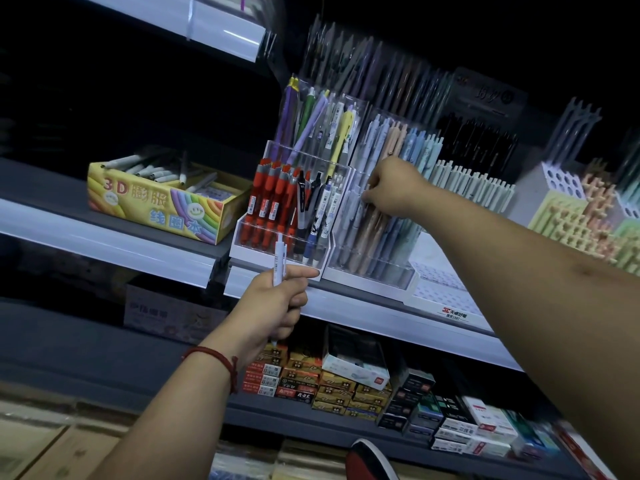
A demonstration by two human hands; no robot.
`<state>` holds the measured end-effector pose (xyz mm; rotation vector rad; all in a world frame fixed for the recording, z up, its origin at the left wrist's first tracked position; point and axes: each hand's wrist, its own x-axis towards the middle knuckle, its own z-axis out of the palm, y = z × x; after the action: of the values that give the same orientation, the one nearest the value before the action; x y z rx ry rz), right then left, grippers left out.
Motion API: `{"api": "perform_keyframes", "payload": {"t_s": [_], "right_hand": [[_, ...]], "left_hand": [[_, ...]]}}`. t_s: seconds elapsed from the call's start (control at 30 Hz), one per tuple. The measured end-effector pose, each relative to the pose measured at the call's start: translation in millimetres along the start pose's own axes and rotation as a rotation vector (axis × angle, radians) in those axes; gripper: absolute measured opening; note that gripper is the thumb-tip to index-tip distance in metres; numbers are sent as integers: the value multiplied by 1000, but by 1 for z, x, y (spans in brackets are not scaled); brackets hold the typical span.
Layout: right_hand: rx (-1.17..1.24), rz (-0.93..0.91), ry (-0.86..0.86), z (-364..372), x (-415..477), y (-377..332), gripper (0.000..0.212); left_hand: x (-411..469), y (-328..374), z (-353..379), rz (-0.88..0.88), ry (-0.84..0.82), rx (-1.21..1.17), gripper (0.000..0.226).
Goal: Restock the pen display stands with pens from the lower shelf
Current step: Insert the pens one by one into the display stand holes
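My left hand (277, 303) grips a few pale white pens (280, 252) upright, just below the clear stand of red and black pens (277, 209). My right hand (394, 188) reaches into the neighbouring clear stand of pastel pens (377, 237), its fingertips pinched on a pale pen (363, 197) in the rows. Boxes of pens (332, 382) are stacked on the lower shelf beneath.
A yellow "3D" box (156, 202) of markers sits to the left on the same shelf. More pen stands (571, 209) crowd the right. The shelf's white front edge (381, 310) runs below the stands. A red and black shoe (370, 459) shows at the bottom.
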<state>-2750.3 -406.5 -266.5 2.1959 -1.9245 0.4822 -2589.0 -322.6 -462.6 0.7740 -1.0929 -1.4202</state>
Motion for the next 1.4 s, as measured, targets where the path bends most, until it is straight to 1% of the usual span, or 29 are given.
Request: {"api": "perform_keyframes", "payload": {"t_s": [0.13, 0.17, 0.23, 0.33, 0.43, 0.5, 0.57, 0.6, 0.63, 0.67, 0.7, 0.73, 0.77, 0.8, 0.83, 0.87, 0.9, 0.97, 1.0, 1.07, 1.1, 1.17, 1.23, 1.27, 1.3, 1.33, 1.4], "right_hand": [[36, 37, -8, -1, 3, -2, 37], [49, 47, -13, -3, 3, -2, 33], [80, 46, -36, -5, 3, 1, 12], [56, -12, -58, -3, -5, 2, 13], [-56, -50, 10, 2, -6, 2, 18], [-146, -56, 43, 6, -7, 0, 25], [-187, -76, 73, 9, -14, -4, 39], [-160, -103, 109, 10, -21, -7, 44], [-117, -152, 165, 10, -30, -11, 45], [-57, -206, 203, 9, -41, -17, 39], [39, -249, 190, 8, -53, -24, 28], [177, -252, 95, 7, -64, -31, 18], [334, -225, -73, 7, -76, -37, 13], [477, -189, -263, 8, -87, -43, 12], [575, -173, -402, 11, -95, -47, 13], [616, -184, -464, 15, -101, -50, 16], [631, -205, -473, 21, -105, -52, 19], [645, -220, -420, 30, -108, -54, 20], [664, -210, -384, 33, -108, -54, 18], [750, -153, -283, 31, -106, -50, 15], [801, -116, -205, 27, -105, -46, 12], [849, -49, 15, 16, -100, -34, 8], [832, -16, 238, 5, -93, -21, 7], [812, -11, 318, 2, -88, -13, 6], [782, -10, 369, -1, -84, -7, 3], [742, -9, 397, -1, -80, -2, 6], [660, -6, 399, 4, -71, 3, 15]], "left_hand": [[-2, 2, 1, 3, 0, 6, 25], [-2, 2, 2, 3, -1, 9, 25], [-4, 5, 3, 3, -4, 15, 25], [-8, 8, 4, 11, -9, 25, 24], [-10, 10, 4, 18, -10, 32, 24], [-11, 12, 4, 18, -7, 42, 23], [-12, 12, 4, 22, -6, 66, 23], [-13, 11, 3, 23, -4, 82, 22], [-13, 10, 3, 22, 0, 97, 22], [-13, 9, 2, 20, 6, 108, 21], [-12, 7, 2, 14, 12, 110, 21], [-11, 6, 2, 8, 16, 102, 20], [-11, 5, 2, 5, 16, 86, 19], [-10, 5, 3, 9, 12, 72, 15], [-9, 5, 5, 17, 6, 71, 14], [-8, 4, 7, 24, 1, 85, 18], [-8, 4, 9, 34, -1, 103, 22], [-7, 3, 11, 49, -3, 121, 25], [-7, 3, 11, 61, -6, 121, 23], [-6, 2, 7, 91, -10, 134, 8], [-5, 1, 5, 95, -4, 152, 9], [-3, -4, -2, 83, 22, 181, 17], [-1, -8, -8, 72, 57, 183, 18], [0, -9, -10, 65, 69, 178, 18], [1, -10, -11, 61, 76, 170, 17], [1, -11, -12, 59, 79, 166, 17], [2, -11, -12, 53, 75, 168, 17]]}}
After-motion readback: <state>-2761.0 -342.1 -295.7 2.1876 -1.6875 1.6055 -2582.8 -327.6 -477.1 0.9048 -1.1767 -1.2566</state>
